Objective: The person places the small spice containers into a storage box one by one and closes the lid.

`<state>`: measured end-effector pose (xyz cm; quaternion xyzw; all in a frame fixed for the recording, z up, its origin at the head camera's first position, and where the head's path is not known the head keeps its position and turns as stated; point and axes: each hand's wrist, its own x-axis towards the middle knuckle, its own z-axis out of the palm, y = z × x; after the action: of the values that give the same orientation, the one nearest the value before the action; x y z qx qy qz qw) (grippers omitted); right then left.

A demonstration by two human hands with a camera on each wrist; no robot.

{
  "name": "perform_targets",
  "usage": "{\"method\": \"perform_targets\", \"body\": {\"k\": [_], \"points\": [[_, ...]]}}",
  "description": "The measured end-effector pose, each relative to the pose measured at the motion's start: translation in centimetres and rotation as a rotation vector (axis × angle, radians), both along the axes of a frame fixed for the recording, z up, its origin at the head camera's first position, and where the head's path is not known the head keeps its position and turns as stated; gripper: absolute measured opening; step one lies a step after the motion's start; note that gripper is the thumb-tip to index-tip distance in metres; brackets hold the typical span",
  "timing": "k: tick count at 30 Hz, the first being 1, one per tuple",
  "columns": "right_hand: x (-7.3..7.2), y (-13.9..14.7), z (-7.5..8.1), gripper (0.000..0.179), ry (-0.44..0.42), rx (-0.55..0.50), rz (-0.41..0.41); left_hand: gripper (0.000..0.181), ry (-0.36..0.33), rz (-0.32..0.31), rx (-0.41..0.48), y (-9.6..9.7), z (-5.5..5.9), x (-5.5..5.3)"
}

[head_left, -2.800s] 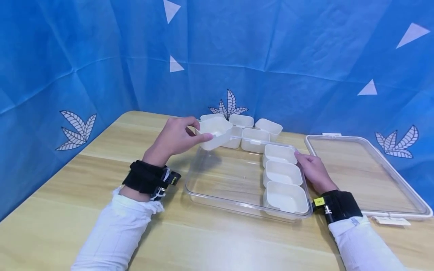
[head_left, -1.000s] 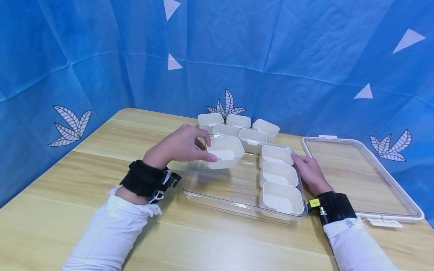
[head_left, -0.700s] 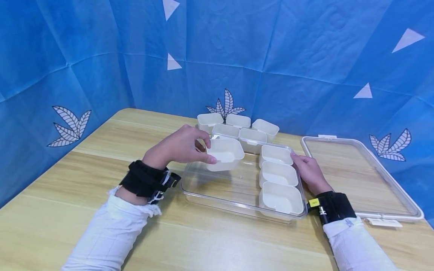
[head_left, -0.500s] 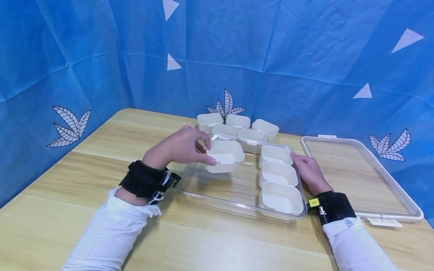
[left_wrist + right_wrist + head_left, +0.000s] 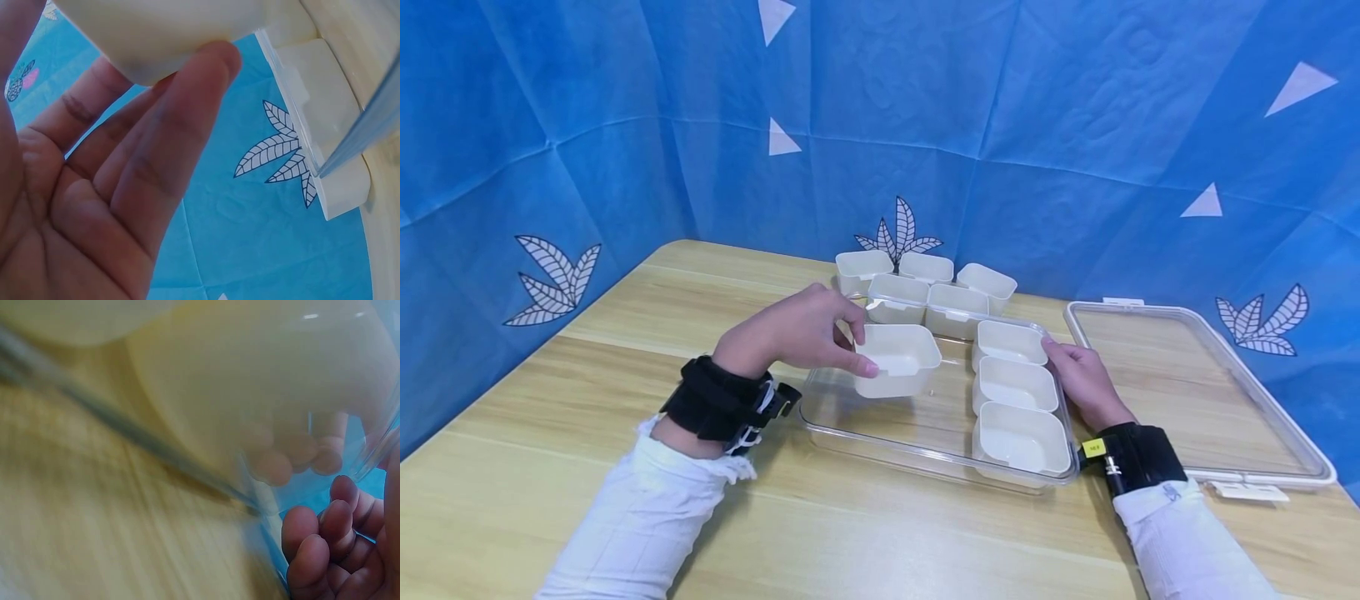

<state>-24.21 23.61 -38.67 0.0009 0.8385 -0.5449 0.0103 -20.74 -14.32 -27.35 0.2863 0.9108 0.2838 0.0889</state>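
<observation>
My left hand (image 5: 812,332) pinches a small white plastic bin (image 5: 898,362) by its left wall. It hovers over the left back part of a large clear plastic box (image 5: 887,442). In the left wrist view, thumb and fingers meet the bin's wall (image 5: 162,37). Along the box's right side stand three white bins in a row, the nearest bin (image 5: 1022,437) at the front corner. My right hand (image 5: 1090,379) holds the box's right rim near the back corner. The right wrist view shows its curled fingers (image 5: 306,556) outside the clear wall.
Several more white bins (image 5: 927,268) stand in two rows just behind the clear box. To the right lies a clear lid (image 5: 1210,387) with a white edge and white clips. A blue patterned cloth (image 5: 880,100) hangs behind the wooden table (image 5: 820,542).
The left hand has carried its white bin from above the bins at the back toward the viewer and lowered it slightly over the clear box. The right hand stays at the rim.
</observation>
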Motion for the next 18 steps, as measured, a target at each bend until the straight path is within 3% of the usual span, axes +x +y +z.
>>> {"method": "perform_targets", "body": {"k": [18], "points": [[-0.07, -0.03, -0.03, 0.050, 0.000, -0.026, -0.003, 0.031, -0.061, -0.048, -0.064, 0.69, 0.30, 0.60]]}}
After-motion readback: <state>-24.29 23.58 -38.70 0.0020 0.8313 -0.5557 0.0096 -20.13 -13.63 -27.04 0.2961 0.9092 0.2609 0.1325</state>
